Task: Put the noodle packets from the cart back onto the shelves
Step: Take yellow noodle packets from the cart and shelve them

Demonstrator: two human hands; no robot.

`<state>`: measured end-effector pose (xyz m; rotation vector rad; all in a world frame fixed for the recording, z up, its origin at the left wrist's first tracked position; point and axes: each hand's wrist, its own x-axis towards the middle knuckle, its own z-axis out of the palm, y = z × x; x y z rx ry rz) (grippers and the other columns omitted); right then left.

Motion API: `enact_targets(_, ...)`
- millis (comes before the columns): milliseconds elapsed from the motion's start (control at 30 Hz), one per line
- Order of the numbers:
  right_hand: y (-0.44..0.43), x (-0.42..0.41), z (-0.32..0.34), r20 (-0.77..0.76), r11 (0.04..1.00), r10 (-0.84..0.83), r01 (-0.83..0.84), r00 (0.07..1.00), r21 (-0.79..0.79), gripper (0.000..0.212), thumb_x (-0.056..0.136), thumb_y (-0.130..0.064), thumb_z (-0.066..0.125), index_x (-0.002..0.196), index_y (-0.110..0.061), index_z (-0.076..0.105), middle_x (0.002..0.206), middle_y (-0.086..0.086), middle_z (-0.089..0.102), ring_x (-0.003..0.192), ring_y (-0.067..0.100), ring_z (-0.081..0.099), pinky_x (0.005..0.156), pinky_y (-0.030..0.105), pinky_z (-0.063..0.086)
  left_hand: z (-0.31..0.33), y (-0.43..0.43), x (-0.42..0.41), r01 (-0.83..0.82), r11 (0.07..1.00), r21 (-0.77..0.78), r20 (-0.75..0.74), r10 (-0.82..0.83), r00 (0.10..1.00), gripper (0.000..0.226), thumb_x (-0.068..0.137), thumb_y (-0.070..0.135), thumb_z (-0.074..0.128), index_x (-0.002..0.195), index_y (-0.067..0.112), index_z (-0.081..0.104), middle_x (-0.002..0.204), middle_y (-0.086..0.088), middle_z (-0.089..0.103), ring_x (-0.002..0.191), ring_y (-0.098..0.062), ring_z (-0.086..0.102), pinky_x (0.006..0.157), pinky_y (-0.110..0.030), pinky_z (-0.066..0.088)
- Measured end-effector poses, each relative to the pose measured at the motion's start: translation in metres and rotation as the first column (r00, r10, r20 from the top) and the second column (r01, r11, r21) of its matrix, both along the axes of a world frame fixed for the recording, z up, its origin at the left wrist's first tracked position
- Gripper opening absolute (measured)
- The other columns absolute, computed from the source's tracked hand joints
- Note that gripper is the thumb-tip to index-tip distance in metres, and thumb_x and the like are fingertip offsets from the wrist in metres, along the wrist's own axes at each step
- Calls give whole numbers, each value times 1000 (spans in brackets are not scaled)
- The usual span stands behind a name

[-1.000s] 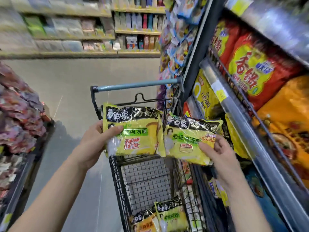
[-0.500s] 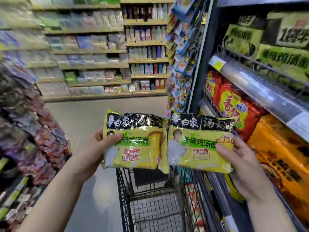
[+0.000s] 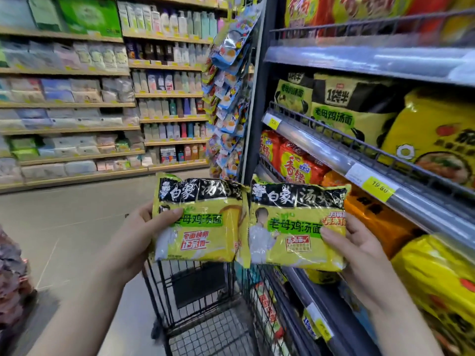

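Observation:
I hold two yellow noodle packets with black tops side by side above the black wire cart (image 3: 198, 327). My left hand (image 3: 136, 235) grips the left packet (image 3: 200, 222) at its left edge, thumb across the front. My right hand (image 3: 359, 250) grips the right packet (image 3: 295, 227) at its right edge. Both packets face me, upright, in front of the noodle shelves (image 3: 334, 155) on the right. Matching yellow and black noodle packs (image 3: 344, 109) stand on the upper shelf behind a wire rail.
Red noodle packs (image 3: 295, 163) and orange ones fill the shelf below, with a yellow price tag (image 3: 377, 188) on its rail. Hanging snack bags (image 3: 228, 98) line the shelf end. Across the aisle stand shelves of tissue packs and bottles (image 3: 164, 98). More goods are stacked at far left.
My view has tilted upward, so the upper shelves show and most of the cart basket has dropped out of sight. Both hands have raised the packets higher, toward the shelves.

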<state>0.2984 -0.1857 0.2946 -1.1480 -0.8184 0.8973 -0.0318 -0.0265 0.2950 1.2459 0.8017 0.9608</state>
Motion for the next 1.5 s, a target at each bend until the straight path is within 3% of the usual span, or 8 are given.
enact_targets(200, -76, -59, 5, 32, 980, -200, 200, 979, -4, 47, 79, -9, 71, 126, -13, 64, 114, 9, 78, 95, 24, 77, 71, 31, 63, 4, -18, -18, 170, 985, -13, 39, -169, 985, 80, 45, 40, 98, 110, 8, 65, 101, -19, 79, 75, -30, 79, 57, -32, 63)
enact_targets(367, -139, -93, 11, 37, 943, -333, 334, 942, -17, 40, 77, -10, 72, 115, -18, 67, 103, 3, 80, 84, 17, 78, 62, 24, 61, 10, -48, -17, 304, 953, -18, 89, -301, 949, 106, 16, 55, 101, 106, 11, 68, 94, -12, 81, 75, -27, 79, 56, -31, 62)
enact_targets(500, -193, -108, 18, 115, 891, -445, 452, 888, -44, 93, 46, -47, 102, 129, -22, 66, 117, 3, 77, 102, 21, 76, 76, 29, 63, 6, -71, -3, 435, 900, -8, 126, -431, 894, 78, 28, 53, 102, 95, 19, 79, 107, -17, 79, 86, -32, 79, 65, -37, 64)
enact_targets(700, -298, -129, 30, 77, 795, -603, 606, 794, -22, 46, 74, -19, 77, 119, -18, 70, 116, 11, 77, 94, 25, 77, 71, 32, 64, 12, -139, 29, 564, 825, 16, 96, -563, 821, 86, 31, 60, 100, 104, 20, 75, 111, -13, 79, 94, -30, 78, 80, -45, 61)
enact_targets(833, -379, -148, 35, 93, 707, -698, 704, 710, -67, 96, 50, -45, 101, 133, -17, 63, 124, 12, 74, 102, 30, 76, 74, 34, 64, 15, -203, 50, 658, 753, 30, 107, -657, 747, 89, 32, 58, 100, 108, 19, 75, 111, -13, 79, 92, -32, 78, 65, -37, 64)
enact_targets(1033, -550, -187, 30, 51, 519, -853, 854, 520, -29, 81, 63, -35, 92, 135, -17, 61, 121, 8, 75, 99, 22, 77, 71, 28, 62, 25, -357, 87, 799, 600, 34, 65, -799, 597, 37, 80, 28, 79, 114, 18, 69, 109, -6, 80, 93, -25, 78, 65, -33, 63)
enact_targets(1300, -774, -261, 24, -7, 324, -946, 945, 324, 37, 37, 79, -15, 72, 116, -15, 68, 107, 7, 78, 88, 19, 77, 69, 27, 62, 16, -578, 104, 908, 416, 41, 8, -909, 417, 107, 22, 63, 99, 114, 18, 72, 111, -6, 80, 98, -26, 77, 75, -39, 62)
enact_targets(1500, -913, -320, 27, -9, 145, -989, 988, 146, 59, 65, 72, -23, 80, 131, -5, 61, 125, 20, 72, 109, 33, 71, 92, 41, 61, 15, -729, 107, 966, 255, 39, -2, -967, 255, 123, 21, 70, 96, 128, 19, 65, 119, -1, 77, 110, -21, 72, 93, -44, 55)
